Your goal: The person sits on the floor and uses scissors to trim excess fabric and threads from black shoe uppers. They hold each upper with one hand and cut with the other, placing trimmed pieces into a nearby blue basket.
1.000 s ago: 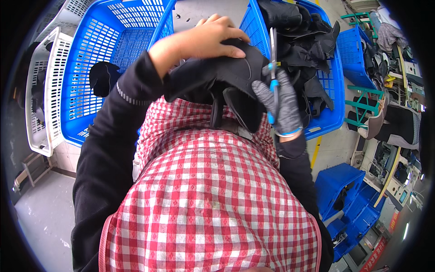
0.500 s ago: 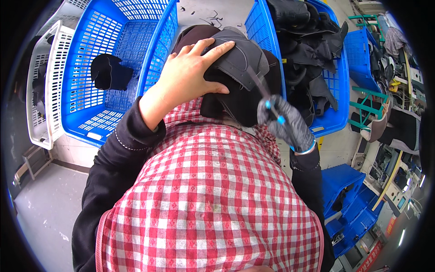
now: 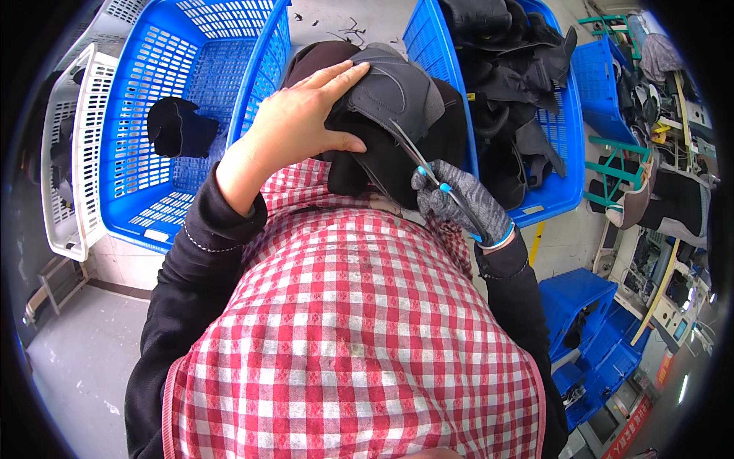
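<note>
A dark grey stitched piece [image 3: 397, 92], like a shoe upper, lies over darker fabric on my lap. My left hand [image 3: 306, 115] is bare and rests on its left side, fingers stretched out and thumb apart from them. In a grey knit glove, my right hand [image 3: 459, 200] grips slim metal scissors [image 3: 411, 145] with blue bands on them. Their two narrow blades point up and left, slightly apart, with the tips at the lower edge of the grey piece. Most of the handle is hidden by the glove.
On the left stands a blue slatted basket [image 3: 141, 180] holding one black piece [image 3: 182, 128], beside a white basket [image 3: 80, 141]. Close on my right, another blue basket [image 3: 562, 191] is heaped with dark pieces [image 3: 508, 76]. Dark scraps [image 3: 352, 32] lie beyond my lap.
My right hand has shifted left and a little down, and the scissors' two blades now show apart at the piece's edge. My left hand stays on the piece. The whole view has shifted slightly.
</note>
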Motion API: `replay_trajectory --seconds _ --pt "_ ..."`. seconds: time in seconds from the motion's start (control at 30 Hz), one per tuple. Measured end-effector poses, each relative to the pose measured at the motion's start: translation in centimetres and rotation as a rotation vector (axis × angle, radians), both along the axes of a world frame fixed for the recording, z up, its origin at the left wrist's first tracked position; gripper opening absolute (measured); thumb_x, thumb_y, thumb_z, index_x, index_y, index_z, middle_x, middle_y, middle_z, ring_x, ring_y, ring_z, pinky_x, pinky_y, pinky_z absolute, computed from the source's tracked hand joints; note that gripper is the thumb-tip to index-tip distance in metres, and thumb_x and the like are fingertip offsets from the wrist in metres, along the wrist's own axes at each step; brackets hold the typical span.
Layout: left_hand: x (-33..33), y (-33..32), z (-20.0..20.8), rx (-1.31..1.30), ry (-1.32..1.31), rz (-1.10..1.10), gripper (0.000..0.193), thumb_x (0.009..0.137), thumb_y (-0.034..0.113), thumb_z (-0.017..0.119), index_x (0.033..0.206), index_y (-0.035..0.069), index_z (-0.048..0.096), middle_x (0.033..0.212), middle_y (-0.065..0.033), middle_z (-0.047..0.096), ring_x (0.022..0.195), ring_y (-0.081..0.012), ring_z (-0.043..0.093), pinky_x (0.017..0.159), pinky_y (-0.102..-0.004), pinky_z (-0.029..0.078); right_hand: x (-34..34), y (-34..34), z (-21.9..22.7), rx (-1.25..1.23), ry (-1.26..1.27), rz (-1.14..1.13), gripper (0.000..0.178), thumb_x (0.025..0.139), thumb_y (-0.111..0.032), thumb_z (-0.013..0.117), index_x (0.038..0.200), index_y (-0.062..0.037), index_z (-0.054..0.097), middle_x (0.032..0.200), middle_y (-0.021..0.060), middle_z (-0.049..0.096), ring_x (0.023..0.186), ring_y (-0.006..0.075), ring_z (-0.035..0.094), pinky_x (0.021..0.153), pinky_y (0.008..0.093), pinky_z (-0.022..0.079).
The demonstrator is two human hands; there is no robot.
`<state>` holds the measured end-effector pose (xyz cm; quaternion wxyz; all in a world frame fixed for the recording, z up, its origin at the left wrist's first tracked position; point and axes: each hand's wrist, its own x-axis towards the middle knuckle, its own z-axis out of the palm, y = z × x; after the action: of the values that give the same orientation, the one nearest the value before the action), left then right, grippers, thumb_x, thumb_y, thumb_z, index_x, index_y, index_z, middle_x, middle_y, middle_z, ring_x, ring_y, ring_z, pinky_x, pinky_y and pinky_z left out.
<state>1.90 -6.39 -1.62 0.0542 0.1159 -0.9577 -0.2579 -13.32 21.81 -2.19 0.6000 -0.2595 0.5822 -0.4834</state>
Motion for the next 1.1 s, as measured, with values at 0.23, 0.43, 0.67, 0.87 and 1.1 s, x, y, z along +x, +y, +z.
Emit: replay_trajectory --seconds 0.23,0.43,0.67,0.87,1.1 --pt "0.0 0.1 0.0 0.001 0.0 0.006 0.107 0.068 0.051 0.09 0.16 0.03 0.04 0.161 -0.0044 0.047 0.128 -0.0343 0.063 0.104 -0.0434 0.056 -0.1 -0.3 0.3 0.084 -0.083 -0.103 0.034 0.099 -0.028 0.074 0.12 -0.0024 0.064 0.093 0.0001 0.062 0.08 0.0059 0.057 0.071 0.0209 0.049" --pt "0.1 0.1 -0.2 -0.005 0.008 0.007 0.105 0.069 0.05 0.09 0.16 0.029 0.041 0.16 -0.004 0.047 0.128 -0.0337 0.063 0.103 -0.0427 0.056 -1.0 -0.7 1.8 0.024 0.16 0.057 0.023 0.104 -0.016 0.065 0.119 0.0004 0.065 0.087 -0.0007 0.062 0.071 0.0034 0.054 0.063 0.0188 0.046" --pt "0.1 0.3 -0.6 -0.047 0.016 0.01 0.105 0.07 0.053 0.088 0.159 0.026 0.042 0.159 -0.0057 0.049 0.135 -0.031 0.058 0.105 -0.0431 0.054 -1.3 -1.2 2.6 0.175 0.241 0.064 0.025 0.099 -0.014 0.07 0.121 -0.0007 0.068 0.096 0.0051 0.07 0.084 0.013 0.065 0.076 0.0265 0.053" --pt "0.2 0.3 -1.0 -0.03 0.034 0.02 0.105 0.07 0.048 0.09 0.159 0.023 0.041 0.159 -0.0076 0.048 0.136 -0.0337 0.056 0.109 -0.0443 0.051 -1.6 -1.1 2.5 0.098 0.115 0.059 0.027 0.099 -0.009 0.071 0.124 0.0009 0.067 0.107 0.0085 0.074 0.092 0.0126 0.071 0.083 0.0256 0.059" --pt "0.2 0.8 -1.2 -0.099 0.018 0.048 0.106 0.07 0.049 0.089 0.16 0.024 0.04 0.16 -0.0076 0.046 0.139 -0.0321 0.054 0.111 -0.0455 0.049 -1.8 -1.5 2.0 0.125 -0.287 -0.122 0.029 0.099 -0.007 0.07 0.127 0.0014 0.067 0.111 0.009 0.075 0.09 0.0117 0.071 0.082 0.0242 0.059"
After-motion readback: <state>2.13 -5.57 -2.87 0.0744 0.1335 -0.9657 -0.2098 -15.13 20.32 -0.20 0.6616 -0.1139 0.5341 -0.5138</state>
